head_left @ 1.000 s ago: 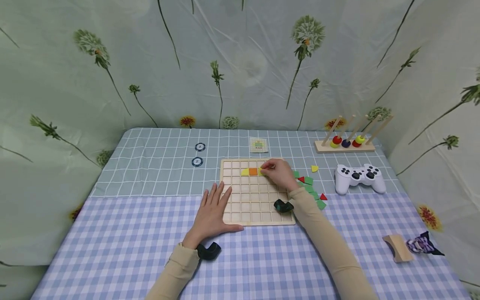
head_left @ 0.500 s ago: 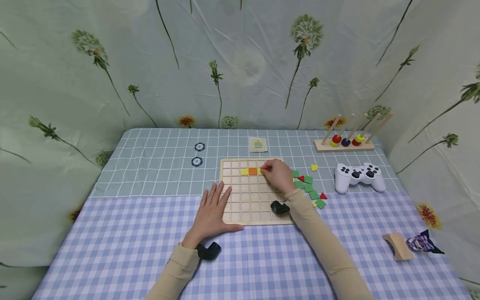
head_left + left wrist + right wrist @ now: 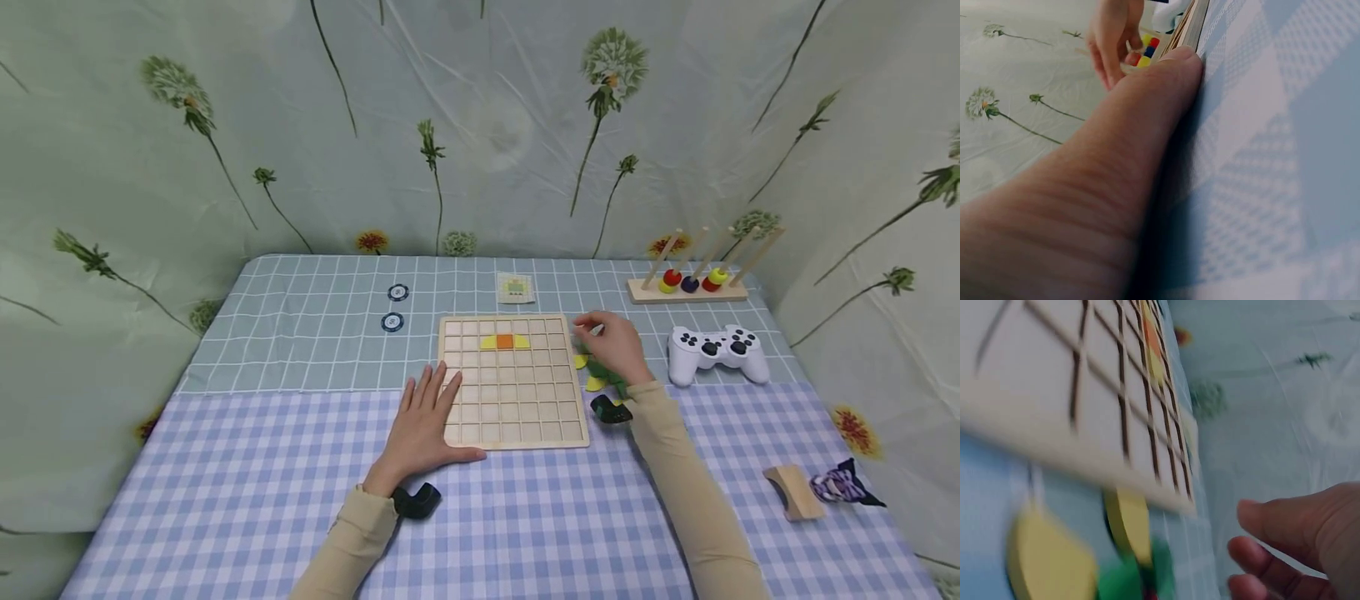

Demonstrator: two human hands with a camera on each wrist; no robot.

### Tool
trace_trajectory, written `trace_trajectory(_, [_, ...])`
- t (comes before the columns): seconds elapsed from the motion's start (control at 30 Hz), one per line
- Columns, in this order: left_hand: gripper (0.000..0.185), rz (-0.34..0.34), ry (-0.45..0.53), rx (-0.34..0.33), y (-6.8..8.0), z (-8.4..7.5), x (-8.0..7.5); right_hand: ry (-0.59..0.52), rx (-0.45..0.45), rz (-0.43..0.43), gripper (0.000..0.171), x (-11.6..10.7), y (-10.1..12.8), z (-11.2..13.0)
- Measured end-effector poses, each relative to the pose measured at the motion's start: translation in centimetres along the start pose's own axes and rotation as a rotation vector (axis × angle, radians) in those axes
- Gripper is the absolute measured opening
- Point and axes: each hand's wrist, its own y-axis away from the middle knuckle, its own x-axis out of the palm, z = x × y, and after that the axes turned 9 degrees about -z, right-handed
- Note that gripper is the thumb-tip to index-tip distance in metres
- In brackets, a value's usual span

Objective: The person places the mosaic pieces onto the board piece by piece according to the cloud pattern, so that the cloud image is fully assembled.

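I see the wooden board (image 3: 517, 417) between both hands, right of the left hand (image 3: 423, 429) and left of the right hand (image 3: 613, 343). It looks thin, stiff and light, likely to slide if nudged; I'd hold it by its rim. Ahead of the left hand, an orange square (image 3: 505, 342) sits in it between two yellow corners (image 3: 522, 342). Loose yellow pieces (image 3: 596, 383) and green pieces (image 3: 602, 372) lie below and just left of the right hand. I judge them hard, light and slightly slick, best pinched by opposite edges.

The left hand lies spread at the board's edge, gripping nothing. The right is loosely bent, thumb apart: its wrist view shows me an unfilled gap, and a bit of red (image 3: 1150, 594) by the green pieces that the head view hides. Only the head view shows the wooden arch (image 3: 797, 492), nearer me and right of that hand.
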Motion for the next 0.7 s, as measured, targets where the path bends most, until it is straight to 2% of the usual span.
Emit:
trace_trajectory(0.17, [0.119,0.002,-0.008,0.004,-0.1,0.1,0.0,0.117,0.060,0.006,0.021,-2.3,-0.1,-1.9])
trace_trajectory(0.4, [0.119,0.002,-0.012,0.001,0.0,0.1,0.0,0.229,0.196,0.104,0.029,-3.7,-0.2,-3.2])
trace_trajectory(0.53, [0.119,-0.002,-0.012,0.003,0.0,0.0,-0.1,0.283,0.202,0.135,0.032,-3.7,-0.1,-3.6])
trace_trajectory(0.7, [0.119,0.002,-0.008,0.004,0.0,0.0,0.0,0.319,0.147,0.100,0.029,-3.2,0.2,-3.8])
